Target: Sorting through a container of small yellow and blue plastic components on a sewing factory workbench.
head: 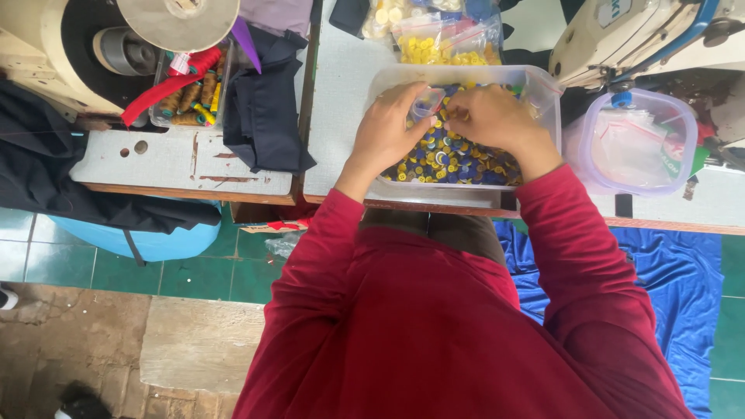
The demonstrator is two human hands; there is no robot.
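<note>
On a grey surface [341,93], the button tub [543,85] holds both hands: left hand [386,128] pinches a small clear bag [426,102]; right hand [490,116], at its 3 o'clock, pinches closed beside the bag.

I see two hands over a clear box [545,91] full of yellow and blue buttons [454,159]. My left hand [392,128] and my right hand [490,116] are close together, and both pinch a small clear bag [427,101] between them. The box sits on a grey table [341,93]. Bags of yellow buttons [446,46] lie behind it. A round tub [640,140] with a clear lid is to the right. Dark cloth [264,109] lies to the left, beside a tray of thread spools [190,97]. My sleeves are red.
</note>
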